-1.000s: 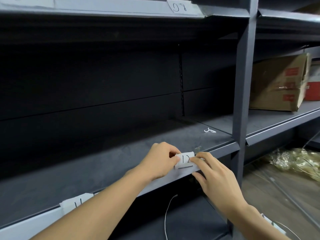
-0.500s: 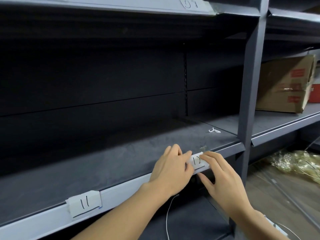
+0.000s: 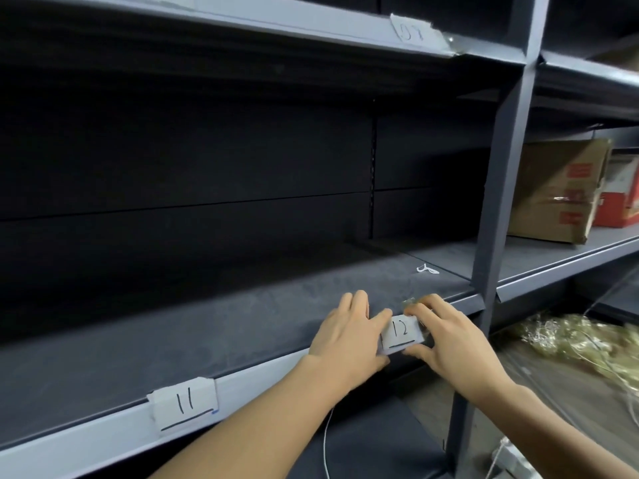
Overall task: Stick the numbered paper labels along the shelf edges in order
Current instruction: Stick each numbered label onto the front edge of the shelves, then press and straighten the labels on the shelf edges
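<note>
A white paper label marked 12 (image 3: 401, 335) sits on the grey front edge of the middle shelf (image 3: 262, 373), near the upright post. My left hand (image 3: 349, 337) lies flat over the shelf edge, its straight fingers pressing the label's left side. My right hand (image 3: 449, 340) pinches the label's right side, fingers curled over its top and thumb under its bottom. A bit of clear tape (image 3: 410, 302) shows at my right fingertips. Label 11 (image 3: 185, 404) is stuck further left on the same edge. Another numbered label (image 3: 411, 31) is on the upper shelf edge.
A dark upright post (image 3: 498, 202) stands just right of my hands. Beyond it are a cardboard box (image 3: 560, 191) and a red box (image 3: 622, 198) on the neighbouring shelf. Crumpled plastic wrap (image 3: 570, 340) lies on the floor. A thin white cable (image 3: 326, 444) hangs below.
My left hand went from pinching the label to lying flat against its left side. My right thumb has come under the label. The view shifted left, bringing label 11 fully into sight.
</note>
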